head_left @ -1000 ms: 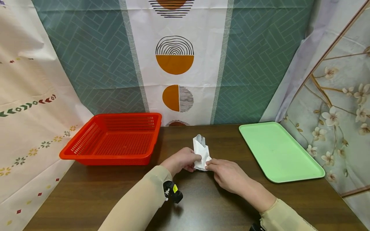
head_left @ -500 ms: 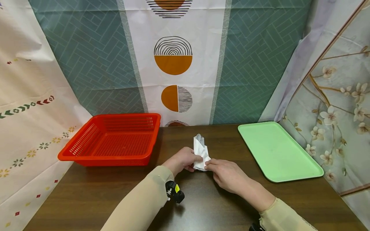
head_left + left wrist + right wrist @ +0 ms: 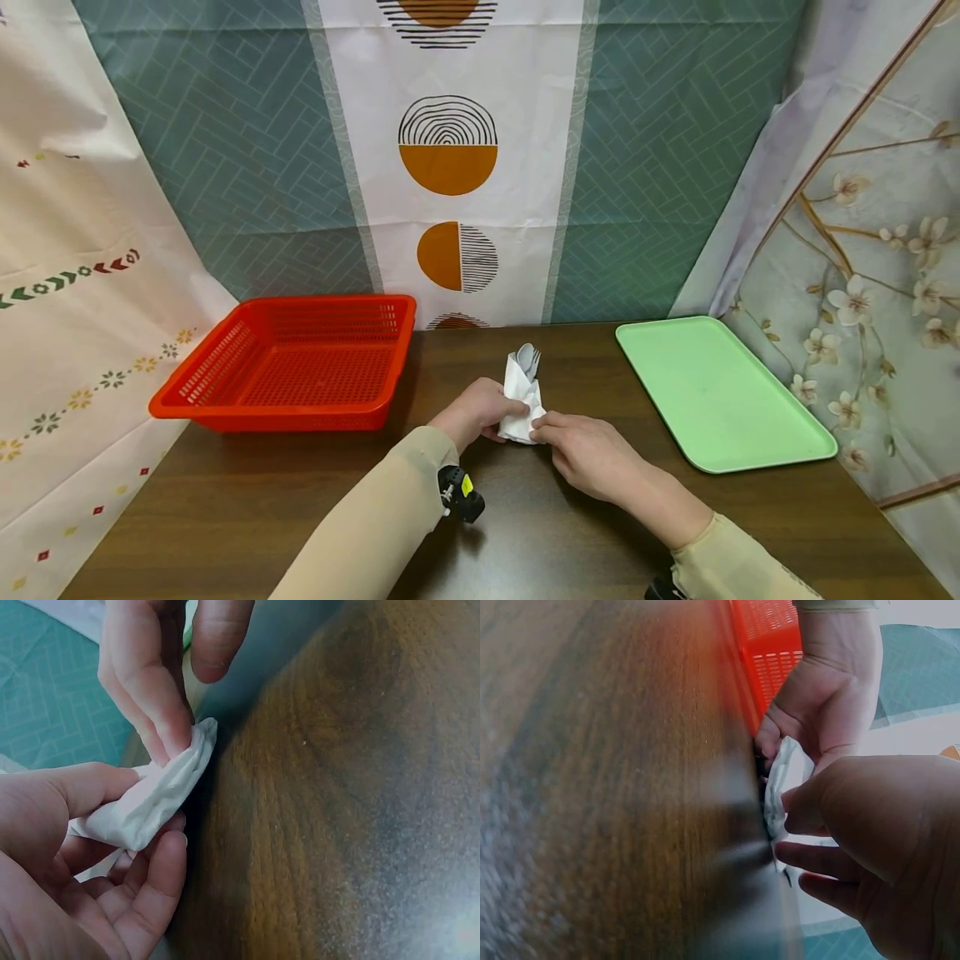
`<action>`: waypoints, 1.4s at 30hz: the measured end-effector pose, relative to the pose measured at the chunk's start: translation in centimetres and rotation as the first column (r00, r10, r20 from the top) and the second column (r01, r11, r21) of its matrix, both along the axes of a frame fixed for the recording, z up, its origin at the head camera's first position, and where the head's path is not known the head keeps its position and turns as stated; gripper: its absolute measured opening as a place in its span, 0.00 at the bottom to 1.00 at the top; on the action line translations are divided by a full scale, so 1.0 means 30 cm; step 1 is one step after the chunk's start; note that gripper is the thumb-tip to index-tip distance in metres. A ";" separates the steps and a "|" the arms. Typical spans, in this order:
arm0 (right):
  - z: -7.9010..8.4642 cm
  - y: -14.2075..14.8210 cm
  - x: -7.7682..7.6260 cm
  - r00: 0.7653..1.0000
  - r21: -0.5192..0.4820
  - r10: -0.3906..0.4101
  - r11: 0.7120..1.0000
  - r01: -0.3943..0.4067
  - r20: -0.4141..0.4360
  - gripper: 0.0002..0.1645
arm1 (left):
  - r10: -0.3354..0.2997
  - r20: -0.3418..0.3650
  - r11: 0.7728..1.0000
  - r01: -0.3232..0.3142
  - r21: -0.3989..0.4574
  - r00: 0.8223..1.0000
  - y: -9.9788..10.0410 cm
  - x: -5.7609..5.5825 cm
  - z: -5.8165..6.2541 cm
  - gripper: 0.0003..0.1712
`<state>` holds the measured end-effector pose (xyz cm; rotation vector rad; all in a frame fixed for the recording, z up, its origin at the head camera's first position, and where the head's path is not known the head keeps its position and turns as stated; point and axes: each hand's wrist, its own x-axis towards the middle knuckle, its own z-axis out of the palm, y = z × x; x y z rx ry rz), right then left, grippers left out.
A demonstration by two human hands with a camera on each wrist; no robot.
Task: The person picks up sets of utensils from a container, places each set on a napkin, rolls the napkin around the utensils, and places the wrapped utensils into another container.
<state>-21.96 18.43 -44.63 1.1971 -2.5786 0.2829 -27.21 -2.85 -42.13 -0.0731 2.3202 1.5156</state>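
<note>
A white paper napkin (image 3: 520,419) is wrapped around a grey spoon (image 3: 526,357) and a fork (image 3: 535,363). Their heads stick out of its far end. My left hand (image 3: 483,410) grips the bundle from the left, thumb on top and fingers curled below, as the left wrist view shows. On the right, my right hand (image 3: 588,450) pinches the napkin's lower right edge with its fingertips. One digit of that hand hangs clear of the paper in the left wrist view. The handles of the cutlery are hidden inside the napkin.
A red slotted plastic basket (image 3: 322,408) stands at the back left of the dark wooden table (image 3: 225,517). At the right lies a light green tray (image 3: 720,392). Patterned cloths (image 3: 637,167) hang behind and at both sides.
The spoon and fork heads have tilted slightly right and show a little more above the napkin. My left hand and forearm have shifted slightly right; my right hand stays nearly still.
</note>
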 end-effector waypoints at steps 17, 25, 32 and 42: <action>-0.002 -0.003 0.007 1.000 0.001 -0.026 1.000 0.026 0.018 0.19 | 0.013 -0.011 0.997 -0.012 0.070 1.000 -0.012 0.004 -0.014 0.12; -0.009 -0.002 0.016 0.999 -0.032 -0.026 0.999 0.027 0.035 0.19 | -0.006 0.030 0.975 0.000 0.220 1.000 -0.033 -0.001 -0.041 0.17; -0.007 -0.008 0.019 1.000 -0.053 -0.024 0.998 0.025 0.020 0.17 | -0.023 0.042 0.948 0.008 0.318 0.999 -0.056 0.002 -0.062 0.21; 0.035 -0.025 0.030 0.993 -0.152 -0.087 0.986 0.073 -0.084 0.20 | -0.057 0.042 0.857 0.027 0.514 0.998 -0.099 0.006 -0.067 0.24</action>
